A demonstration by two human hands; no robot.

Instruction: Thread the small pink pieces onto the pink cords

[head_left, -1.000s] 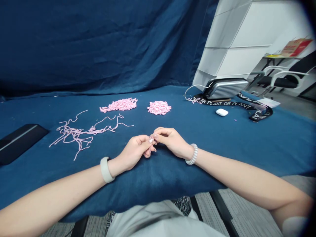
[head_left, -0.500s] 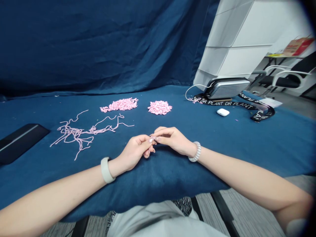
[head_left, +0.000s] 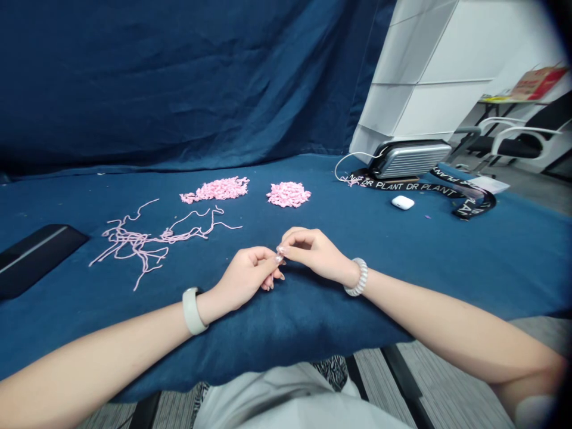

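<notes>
My left hand point(head_left: 246, 277) and my right hand point(head_left: 313, 253) meet fingertip to fingertip over the blue cloth near the table's front edge. Both pinch a tiny pale piece between them; it is too small to name. Loose pink strands point(head_left: 143, 238) lie tangled to the left. Behind the hands sit two heaps of small pink pieces, the left heap point(head_left: 217, 189) flatter, the right heap point(head_left: 288, 194) rounder. A white band circles my left wrist and a coiled white tie my right wrist.
A black flat case point(head_left: 33, 256) lies at the left edge. At the back right stand a silver ribbed case point(head_left: 409, 158), a black printed lanyard point(head_left: 429, 187) and a white earbud case point(head_left: 403, 202). A blue backdrop hangs behind; office chairs stand far right.
Both hands stay pinched together and have shifted slightly toward me; the fingers curl a little more. Nothing else on the cloth has moved.
</notes>
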